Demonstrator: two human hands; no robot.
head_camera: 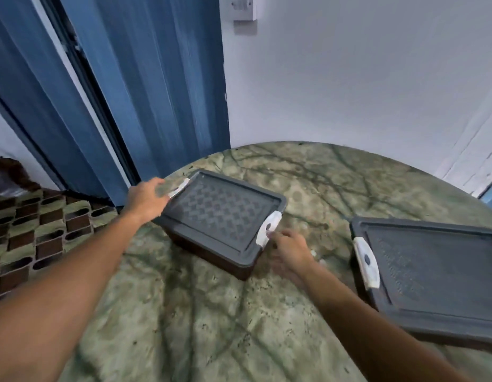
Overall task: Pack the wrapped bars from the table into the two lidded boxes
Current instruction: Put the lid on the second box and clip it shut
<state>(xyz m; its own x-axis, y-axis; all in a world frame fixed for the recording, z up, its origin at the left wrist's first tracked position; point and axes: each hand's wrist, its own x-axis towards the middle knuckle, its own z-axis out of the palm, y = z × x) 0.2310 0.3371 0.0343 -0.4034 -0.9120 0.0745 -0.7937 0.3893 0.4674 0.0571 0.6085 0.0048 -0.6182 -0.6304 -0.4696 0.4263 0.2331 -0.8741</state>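
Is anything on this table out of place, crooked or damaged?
No damage or spill shows. Both lids are on. The left box and the right box both sit askew to each other. Oddly, no wrapped bars are visible on the table. The left hand and right hand are at the left box's clips.

surface: green marbled table (211,312) | on it: left lidded box (222,213), right lidded box (432,274), well apart
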